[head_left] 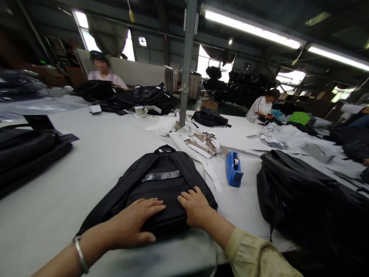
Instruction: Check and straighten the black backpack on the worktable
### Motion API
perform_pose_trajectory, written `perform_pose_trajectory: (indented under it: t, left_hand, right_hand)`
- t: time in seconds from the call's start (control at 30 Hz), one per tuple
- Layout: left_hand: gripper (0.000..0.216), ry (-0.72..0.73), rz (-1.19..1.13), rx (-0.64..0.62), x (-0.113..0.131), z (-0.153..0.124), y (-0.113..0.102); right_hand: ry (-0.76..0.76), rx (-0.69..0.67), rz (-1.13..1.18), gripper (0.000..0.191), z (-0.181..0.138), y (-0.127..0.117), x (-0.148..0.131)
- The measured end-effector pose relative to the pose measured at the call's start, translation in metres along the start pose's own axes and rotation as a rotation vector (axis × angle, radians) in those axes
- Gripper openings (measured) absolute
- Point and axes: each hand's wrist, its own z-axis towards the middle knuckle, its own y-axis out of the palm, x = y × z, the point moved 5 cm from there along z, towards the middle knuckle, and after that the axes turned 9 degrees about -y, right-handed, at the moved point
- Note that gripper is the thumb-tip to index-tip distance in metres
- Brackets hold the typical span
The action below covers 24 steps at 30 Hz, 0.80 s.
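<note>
Backpack (170, 188) lies strap side up close to the counter's (86, 165) near edge, the left hand (137, 221) and right hand (196, 206) resting flat on it, gripping nothing. Uneven pressing could skew it or slide it over that edge. Counted: 1 backpack under the hands, 2 shoulder straps (186, 168), 1 shiny strip (161, 176), 1 blue tape dispenser (233, 171); bags (294, 188) piled at right overlap beyond counting.

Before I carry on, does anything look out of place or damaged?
Loose paper scraps lie jumbled beyond the backpack, between the metal post and blue tape dispenser, like litter left on the table. No damage is evident.
</note>
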Motion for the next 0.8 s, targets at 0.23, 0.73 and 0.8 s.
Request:
perform_pose_trajectory:
  t: [0.23,0.73,0.8]
  left_hand:
    - [0.081,-0.109,0.08,0.287,-0.047,-0.034,0.042]
    - [0.066,-0.229,-0.305,0.043,-0.071,-0.011,0.009]
    - [0.068,-0.221,-0.278,0.07,-0.072,-0.013,0.011]
  right_hand:
    - [-0.257,-0.058,-0.021,0.064,0.004,-0.009,-0.002]
    - [-0.313,-0.027,0.199,0.061,-0.019,-0.029,0.042]
    - [-0.281,-0.025,0.154,0.063,-0.018,-0.023,0.04]
